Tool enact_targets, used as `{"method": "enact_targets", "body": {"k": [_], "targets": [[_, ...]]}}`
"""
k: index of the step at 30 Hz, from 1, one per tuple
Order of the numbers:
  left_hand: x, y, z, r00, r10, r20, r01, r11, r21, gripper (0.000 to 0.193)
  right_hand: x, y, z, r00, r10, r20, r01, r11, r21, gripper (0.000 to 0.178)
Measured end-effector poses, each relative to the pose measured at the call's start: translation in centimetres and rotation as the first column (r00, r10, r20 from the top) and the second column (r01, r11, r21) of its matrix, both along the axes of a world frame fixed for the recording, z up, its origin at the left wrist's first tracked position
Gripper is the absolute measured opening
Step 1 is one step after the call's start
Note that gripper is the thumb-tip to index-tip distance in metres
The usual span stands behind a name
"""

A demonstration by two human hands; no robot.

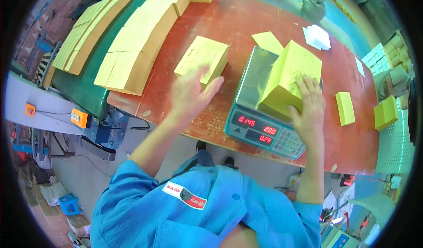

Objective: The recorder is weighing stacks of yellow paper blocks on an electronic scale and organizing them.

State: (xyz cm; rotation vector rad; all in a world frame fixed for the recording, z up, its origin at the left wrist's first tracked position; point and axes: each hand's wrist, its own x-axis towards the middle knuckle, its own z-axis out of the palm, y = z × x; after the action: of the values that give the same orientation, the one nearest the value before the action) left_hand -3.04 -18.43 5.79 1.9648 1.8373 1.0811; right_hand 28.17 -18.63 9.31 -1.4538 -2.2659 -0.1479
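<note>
At the scale (260,135), a large yellow block (293,65) sits on the pan; the right hand (311,102) rests against it, fingers slightly parted, thumb spread. Left of the scale, the blurred left hand (192,91) has its thumb wide of its fingers, which overlap another yellow block (203,50); contact cannot be told. Farther left of the scale, yellow blocks stand in a long row (147,28).

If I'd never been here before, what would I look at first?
Probably the big yellow block on the scale, with the right hand on it and red numbers glowing below. Next, another block lies left of the scale, beside the blurry left hand. Long yellow rows fill the upper left.
</note>
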Motion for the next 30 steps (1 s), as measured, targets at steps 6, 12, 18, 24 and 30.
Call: {"method": "enact_targets", "body": {"k": [6, 12, 18, 24, 30], "targets": [[-4.8, 6.1, -4.1, 0.820, -0.069, -0.568, -0.083, 0.968, -0.237, 0.100, -8.8, -0.2, 4.9, 0.986, 0.061, -0.158, -0.033, 0.984, 0.174, 0.061], [-13.6, 3.7, -0.8, 0.489, -0.667, -0.562, 0.590, 0.728, -0.349, 0.089, -21.9, 7.8, -0.4, 0.828, 0.339, -0.446, -0.405, 0.913, -0.056, 0.051], [-20.0, -5.0, -2.6, 0.937, -0.283, 0.207, 0.326, 0.920, -0.218, 0.068, -24.2, 6.8, -8.1, 0.834, 0.105, -0.542, -0.511, 0.520, -0.685, 0.055], [-15.2, -17.2, -10.1, 0.091, 0.526, 0.846, 0.277, 0.803, -0.529, 0.084, -24.9, -1.3, -9.8, 0.822, 0.071, -0.564, -0.450, 0.689, -0.568, 0.057], [-9.4, -17.8, -9.0, -0.063, 0.404, 0.912, 0.179, 0.904, -0.388, 0.082, -24.1, -6.5, -10.5, 0.829, 0.081, -0.553, -0.412, 0.757, -0.507, 0.061]]}}
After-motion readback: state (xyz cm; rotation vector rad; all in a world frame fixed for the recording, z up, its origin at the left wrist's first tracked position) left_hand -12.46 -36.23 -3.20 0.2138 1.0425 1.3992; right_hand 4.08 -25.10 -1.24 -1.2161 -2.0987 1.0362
